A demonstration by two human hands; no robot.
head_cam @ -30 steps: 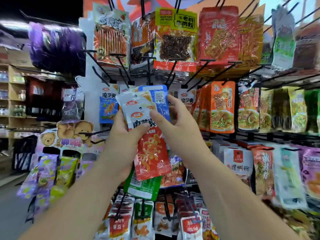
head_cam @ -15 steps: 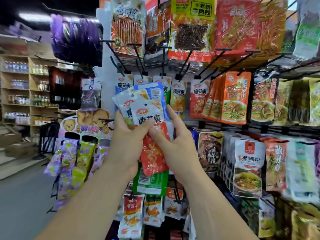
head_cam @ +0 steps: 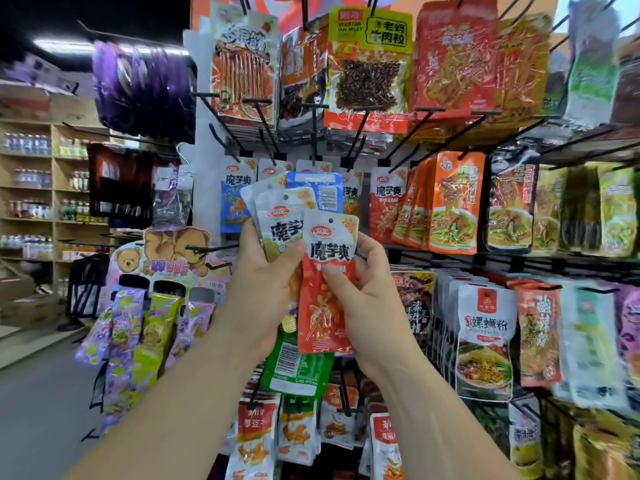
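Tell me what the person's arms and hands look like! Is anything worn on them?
The left hand and right hand are bare: no gloves, rings or watch in view. The left forearm and right forearm are bare too, with no sleeve showing up to the picture's edge. The thumbnails look short and unpainted.

A shop interior is shown. Snack packets (head_cam: 370, 77) in bright printed wrappers are hung in dense rows on black hooks (head_cam: 358, 136) across a display rack. A cardboard stand (head_cam: 173, 251) decorated with cartoon bears is loaded with more packets. Wooden shelves (head_cam: 55, 202) at the left are stocked with rows of bottles (head_cam: 26, 144), and a grey aisle floor (head_cam: 38, 403) is seen beside them.
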